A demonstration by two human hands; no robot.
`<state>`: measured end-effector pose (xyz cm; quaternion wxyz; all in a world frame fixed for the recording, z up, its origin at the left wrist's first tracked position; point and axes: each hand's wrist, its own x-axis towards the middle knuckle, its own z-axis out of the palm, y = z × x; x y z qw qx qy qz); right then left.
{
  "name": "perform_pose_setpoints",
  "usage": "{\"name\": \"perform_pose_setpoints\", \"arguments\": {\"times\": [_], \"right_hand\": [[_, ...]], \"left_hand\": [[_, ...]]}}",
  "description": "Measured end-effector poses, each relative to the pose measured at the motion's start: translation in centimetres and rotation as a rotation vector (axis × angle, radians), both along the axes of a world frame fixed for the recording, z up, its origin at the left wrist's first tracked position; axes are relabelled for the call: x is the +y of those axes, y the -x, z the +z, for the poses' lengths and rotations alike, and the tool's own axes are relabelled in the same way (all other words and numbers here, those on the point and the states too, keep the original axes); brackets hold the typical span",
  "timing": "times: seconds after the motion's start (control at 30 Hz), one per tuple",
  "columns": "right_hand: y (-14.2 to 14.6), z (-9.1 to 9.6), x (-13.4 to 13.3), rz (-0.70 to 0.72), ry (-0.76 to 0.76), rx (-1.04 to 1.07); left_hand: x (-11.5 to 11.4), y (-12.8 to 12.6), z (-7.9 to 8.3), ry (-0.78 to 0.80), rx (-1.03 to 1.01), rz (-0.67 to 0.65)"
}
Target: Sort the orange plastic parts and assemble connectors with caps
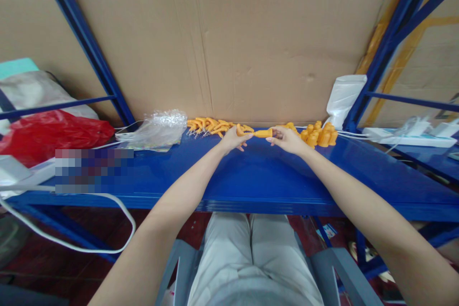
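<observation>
My left hand (232, 140) is closed around a curved orange plastic piece (245, 129), gripping it near the tabletop's back edge. Closed on the wide end of an orange bell-shaped plastic piece (264, 133) is my right hand (288, 140). The narrow end of that piece points left and meets the curved piece or lies right beside it; I cannot tell whether they are joined. Left of my hands lies a pile of curved orange pieces (208, 125) with small metal chains. Several more bell-shaped orange pieces (324, 135) stand to the right of my right hand.
The blue tabletop (265, 177) has a cardboard panel (251, 48) behind it. Clear plastic bags (158, 129) and a red bag (60, 129) lie left. A white bag (346, 95) leans by the right post. A power strip (409, 137) and white cable (132, 220) flank the area.
</observation>
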<state>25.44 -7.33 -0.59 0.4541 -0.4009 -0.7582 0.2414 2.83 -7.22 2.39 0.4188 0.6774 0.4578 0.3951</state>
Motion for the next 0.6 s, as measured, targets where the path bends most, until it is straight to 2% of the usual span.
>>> {"name": "perform_pose_setpoints", "arguments": {"times": [0.33, 0.6], "right_hand": [[0.1, 0.7, -0.8, 0.052, -0.004, -0.048], [-0.1, 1.0, -1.1, 0.078, 0.020, -0.087]], "left_hand": [[0.1, -0.3, -0.3, -0.136, -0.053, -0.029], [0.2, -0.8, -1.2, -0.108, -0.168, -0.043]]}}
